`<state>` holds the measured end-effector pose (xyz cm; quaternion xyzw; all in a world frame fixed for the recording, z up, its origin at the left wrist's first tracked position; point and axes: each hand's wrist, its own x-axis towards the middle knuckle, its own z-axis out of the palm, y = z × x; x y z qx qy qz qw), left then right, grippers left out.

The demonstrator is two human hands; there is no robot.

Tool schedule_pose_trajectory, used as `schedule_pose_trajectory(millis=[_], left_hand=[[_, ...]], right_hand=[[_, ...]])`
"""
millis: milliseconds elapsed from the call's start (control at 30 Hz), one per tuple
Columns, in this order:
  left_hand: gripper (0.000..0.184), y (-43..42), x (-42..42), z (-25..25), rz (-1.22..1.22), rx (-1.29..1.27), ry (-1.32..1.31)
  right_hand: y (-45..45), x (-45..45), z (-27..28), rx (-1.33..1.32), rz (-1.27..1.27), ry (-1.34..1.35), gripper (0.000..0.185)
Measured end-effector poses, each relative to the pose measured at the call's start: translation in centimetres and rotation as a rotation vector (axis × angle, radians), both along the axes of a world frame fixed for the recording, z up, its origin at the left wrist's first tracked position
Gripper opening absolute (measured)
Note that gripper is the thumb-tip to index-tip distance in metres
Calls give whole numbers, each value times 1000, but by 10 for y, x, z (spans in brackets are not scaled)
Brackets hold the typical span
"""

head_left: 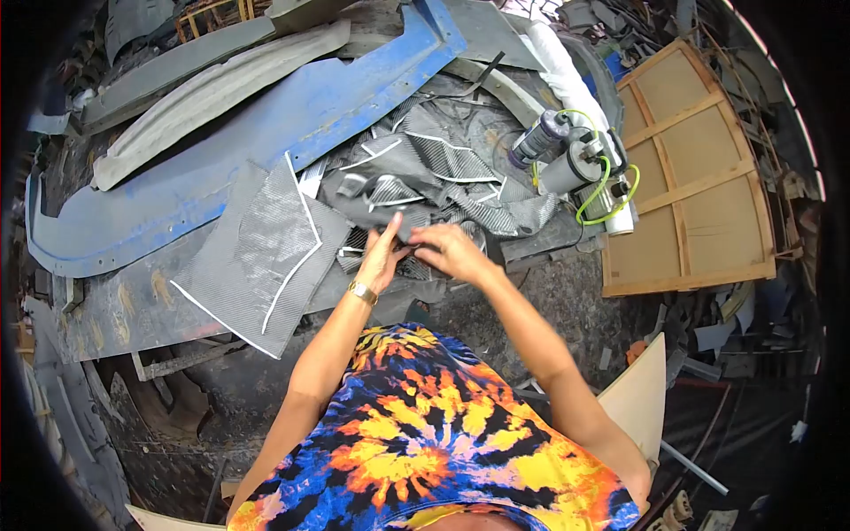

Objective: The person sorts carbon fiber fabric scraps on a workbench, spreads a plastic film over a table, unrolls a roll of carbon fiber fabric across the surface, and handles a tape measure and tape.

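My left hand (pixel 382 257), with a gold watch at the wrist, is closed on a small dark piece (pixel 404 227) at the middle of the view. Close beside it, my right hand (pixel 450 251) pinches the same dark piece with bent fingers. Crumpled dark woven fabric (pixel 452 159) with white edge strips lies just beyond and around both hands. To the left, a flat grey woven sheet (pixel 257 257) with white strips lies on the table.
A long blue panel (pixel 221 159) and a pale curved part (pixel 221 84) lie behind. A spray device with a yellow-green hose (pixel 567 168) and a white roll (pixel 567 75) stand at the back right. A wood-framed panel (pixel 691 168) leans farther right.
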<state>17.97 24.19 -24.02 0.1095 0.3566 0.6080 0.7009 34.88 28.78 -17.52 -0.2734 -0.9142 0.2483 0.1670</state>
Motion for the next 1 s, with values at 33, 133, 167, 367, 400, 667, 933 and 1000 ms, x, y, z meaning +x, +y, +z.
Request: schedule_pose_trajectory(millis=[33, 133, 167, 367, 400, 667, 933, 1000], left_hand=[[59, -6, 2, 7, 85, -68, 134], [53, -7, -3, -20, 243, -135, 151], [53, -6, -6, -25, 279, -145, 172], [51, -32, -31, -67, 459, -197, 391], [52, -40, -31, -59, 475, -234, 400], [26, -117, -86, 0, 527, -170, 689], [31, -164, -168, 34, 545, -183, 621], [32, -175, -181, 42, 560, -213, 672]], right_hand=[[-6, 0, 1, -56, -48, -22, 29], [18, 2, -6, -27, -222, 126, 28], [36, 2, -11, 49, -234, 111, 32], [134, -41, -52, 218, -584, -31, 79], [146, -43, -57, 155, -578, -151, 74], [200, 21, -2, 165, -733, 53, 27], [180, 56, -7, 412, -719, 283, 43], [126, 31, 7, 368, -586, 369, 41]])
